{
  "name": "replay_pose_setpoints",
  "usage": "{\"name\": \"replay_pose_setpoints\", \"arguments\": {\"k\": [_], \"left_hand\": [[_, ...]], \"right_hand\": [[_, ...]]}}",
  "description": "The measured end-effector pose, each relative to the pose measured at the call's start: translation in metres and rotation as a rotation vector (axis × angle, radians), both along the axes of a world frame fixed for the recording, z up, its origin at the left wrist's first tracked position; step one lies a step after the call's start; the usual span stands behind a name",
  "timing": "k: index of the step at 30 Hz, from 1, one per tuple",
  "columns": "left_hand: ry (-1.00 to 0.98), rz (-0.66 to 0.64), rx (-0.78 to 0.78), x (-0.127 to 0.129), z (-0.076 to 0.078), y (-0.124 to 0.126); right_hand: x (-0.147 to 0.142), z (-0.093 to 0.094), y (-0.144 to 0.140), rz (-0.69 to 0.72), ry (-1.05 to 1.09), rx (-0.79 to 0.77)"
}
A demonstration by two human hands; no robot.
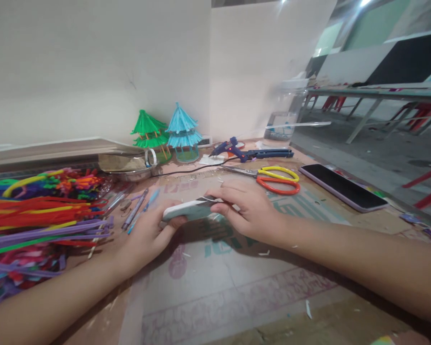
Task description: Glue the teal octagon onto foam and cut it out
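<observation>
My left hand (153, 229) grips one end of a flat white piece (187, 209), thumb below and fingers behind it. It looks like a thin slab of board, held tilted above the table mat. At its right end my right hand (246, 208) is closed in a pinch, thumb and forefinger together. A small dark strip (207, 198) shows at those fingertips; blur hides what it is. Beyond the right hand lie scissors (269, 176) with one yellow and one orange handle. Small white scraps (264, 253) are scattered on the printed mat (233, 282).
Colourful pipe cleaners (39, 215) are heaped at left, with pens (134, 211) beside them. Green (149, 129) and blue (182, 127) pagoda-like models stand at the back, near a metal bowl (129, 173). A corded glue gun (232, 147), blue-handled pliers (271, 153) and a phone (341, 186) lie right.
</observation>
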State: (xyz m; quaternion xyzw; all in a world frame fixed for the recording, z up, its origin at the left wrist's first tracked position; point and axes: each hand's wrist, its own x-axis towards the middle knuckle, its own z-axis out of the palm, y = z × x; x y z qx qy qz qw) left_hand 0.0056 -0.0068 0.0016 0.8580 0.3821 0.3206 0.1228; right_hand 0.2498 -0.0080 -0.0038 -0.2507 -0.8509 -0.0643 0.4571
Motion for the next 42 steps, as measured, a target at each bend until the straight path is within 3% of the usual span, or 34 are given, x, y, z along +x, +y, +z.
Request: {"name": "replay_pose_setpoints", "arguments": {"k": [15,18,25,32,37,42], "left_hand": [[0.02,-0.043,0.008,-0.001,-0.001,-0.001],[-0.008,-0.029,-0.005,0.0,-0.001,0.0],[-0.143,0.138,-0.118,-0.003,-0.009,0.011],[-0.316,0.121,-0.215,0.001,-0.01,0.014],[-0.264,0.139,-0.221,0.0,-0.01,0.012],[-0.167,0.128,-0.084,-0.003,-0.01,0.012]], "right_hand": [[0.001,0.0,-0.001,0.017,-0.04,0.051],[0.002,-0.001,0.0,0.022,-0.009,-0.037],[0.002,-0.012,0.02,-0.085,0.288,-0.336],[-0.002,-0.014,0.017,-0.018,0.262,-0.383],[-0.005,-0.012,0.009,0.002,0.197,-0.475],[-0.003,-0.012,0.007,0.013,0.162,-0.337]]}}
